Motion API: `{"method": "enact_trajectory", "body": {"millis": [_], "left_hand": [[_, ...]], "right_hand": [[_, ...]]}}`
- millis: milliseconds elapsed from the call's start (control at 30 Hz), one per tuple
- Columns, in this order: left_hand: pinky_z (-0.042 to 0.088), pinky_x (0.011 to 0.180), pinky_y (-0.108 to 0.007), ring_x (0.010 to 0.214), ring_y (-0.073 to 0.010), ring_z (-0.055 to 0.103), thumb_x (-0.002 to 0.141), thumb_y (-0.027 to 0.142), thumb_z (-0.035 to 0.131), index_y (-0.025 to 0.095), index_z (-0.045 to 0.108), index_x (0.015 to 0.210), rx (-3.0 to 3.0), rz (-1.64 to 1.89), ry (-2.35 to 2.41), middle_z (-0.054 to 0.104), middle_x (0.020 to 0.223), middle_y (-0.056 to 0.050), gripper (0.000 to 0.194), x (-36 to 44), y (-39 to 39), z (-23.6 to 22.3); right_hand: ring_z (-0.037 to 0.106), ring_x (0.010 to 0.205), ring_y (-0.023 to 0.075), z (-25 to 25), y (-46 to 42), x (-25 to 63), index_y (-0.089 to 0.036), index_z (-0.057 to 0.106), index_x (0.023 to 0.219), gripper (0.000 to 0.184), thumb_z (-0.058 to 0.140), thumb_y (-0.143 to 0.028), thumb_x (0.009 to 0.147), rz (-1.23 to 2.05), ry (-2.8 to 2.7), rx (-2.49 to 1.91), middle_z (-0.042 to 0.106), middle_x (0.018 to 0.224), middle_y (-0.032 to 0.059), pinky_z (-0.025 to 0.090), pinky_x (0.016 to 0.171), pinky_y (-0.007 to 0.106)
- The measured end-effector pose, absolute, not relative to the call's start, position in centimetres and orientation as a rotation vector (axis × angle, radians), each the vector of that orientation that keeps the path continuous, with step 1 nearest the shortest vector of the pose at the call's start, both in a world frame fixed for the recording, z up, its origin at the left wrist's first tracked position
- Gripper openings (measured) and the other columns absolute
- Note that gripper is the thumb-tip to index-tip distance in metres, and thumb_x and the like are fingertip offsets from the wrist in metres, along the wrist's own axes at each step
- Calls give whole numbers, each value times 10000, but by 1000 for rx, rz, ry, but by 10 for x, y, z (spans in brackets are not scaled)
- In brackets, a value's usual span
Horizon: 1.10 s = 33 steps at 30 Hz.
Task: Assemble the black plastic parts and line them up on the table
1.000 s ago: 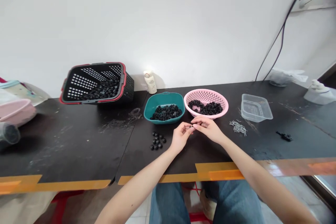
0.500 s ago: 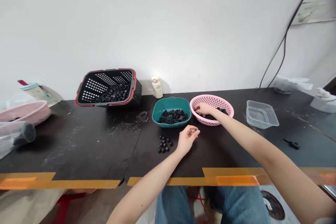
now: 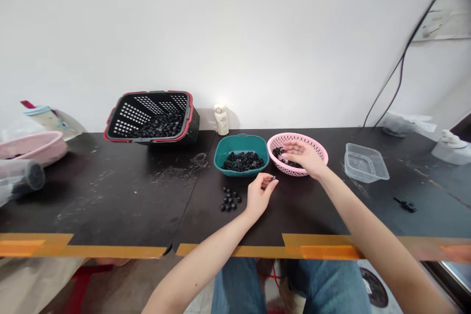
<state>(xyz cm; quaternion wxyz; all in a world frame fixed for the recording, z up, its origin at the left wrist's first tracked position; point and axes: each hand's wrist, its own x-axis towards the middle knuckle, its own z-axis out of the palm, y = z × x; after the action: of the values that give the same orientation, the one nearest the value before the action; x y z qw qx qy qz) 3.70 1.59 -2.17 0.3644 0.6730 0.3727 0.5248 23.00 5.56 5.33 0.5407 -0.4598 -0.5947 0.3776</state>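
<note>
My left hand is above the table in front of the green tub, pinching a small black part between thumb and fingertips. My right hand hovers at the pink basket, its thumb and fingers curved round what looks like a small black part at the fingertips. Beneath it lie more small black parts, partly hidden by the hand. The green tub holds a heap of small black rings. Several round black pieces sit in a loose group on the table left of my left hand.
A black-and-red basket with many black pieces stands back left, beside a white bottle. To the right are a clear plastic tub and a small black cluster. A pale pink basin is far left.
My right hand has lifted from the parts inside the pink basket and drawn back slightly to the right. My left hand keeps its pinch, almost in the same place.
</note>
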Motion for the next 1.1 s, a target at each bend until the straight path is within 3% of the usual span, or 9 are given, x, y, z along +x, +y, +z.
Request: {"method": "enact_trajectory", "body": {"millis": [133,300,400,500,600,833,1100], "left_hand": [[501,743,-260,765,-133,617,862,332,571,188,615,966,1808,1498,986,648,859,-30,183,34,11,-15],[504,736,-267,765,-132,605,863,308,572,194,607,1000,1880,1599,976,634,879,-34,181,33,12,-15],[510,722,-258,755,-124,610,850,301,596,194,591,1029,1847,1630,977,636,896,-33,209,34,14,-17],[506,712,-243,739,-113,602,847,276,602,191,607,970,1912,1607,976,627,854,-19,150,36,13,-17],[509,710,-235,757,-111,599,850,254,599,192,611,973,1966,1586,935,623,877,-21,138,38,12,-16],[517,689,-228,722,-98,596,837,246,619,192,611,973,1979,1611,934,623,895,-21,147,38,12,-14],[526,662,-236,695,-101,593,814,265,649,198,633,939,2013,1618,890,632,868,-20,142,37,12,-14]], "right_hand": [[664,865,186,27,15,220,-195,710,888,322,820,-264,593,1127,-1239,-995,712,918,47,501,909,394],[650,947,194,0,7,206,-224,710,996,324,765,-289,683,1416,-1164,-832,698,1001,52,493,940,429],[641,938,179,-5,8,204,-237,676,1057,450,805,-214,626,1412,-1186,-851,700,943,39,506,916,403],[651,850,152,-8,9,206,-225,702,940,384,829,-177,580,1369,-1174,-905,708,876,22,515,879,358],[656,866,160,-9,8,206,-220,725,896,274,803,-232,634,1400,-1129,-889,717,917,30,510,891,369],[634,989,169,-8,4,199,-256,688,1063,308,703,-328,764,1544,-1035,-737,697,1050,37,469,968,388],[635,946,136,-9,6,203,-282,653,1057,328,722,-266,737,1552,-1007,-753,679,1024,4,513,891,301]]}}
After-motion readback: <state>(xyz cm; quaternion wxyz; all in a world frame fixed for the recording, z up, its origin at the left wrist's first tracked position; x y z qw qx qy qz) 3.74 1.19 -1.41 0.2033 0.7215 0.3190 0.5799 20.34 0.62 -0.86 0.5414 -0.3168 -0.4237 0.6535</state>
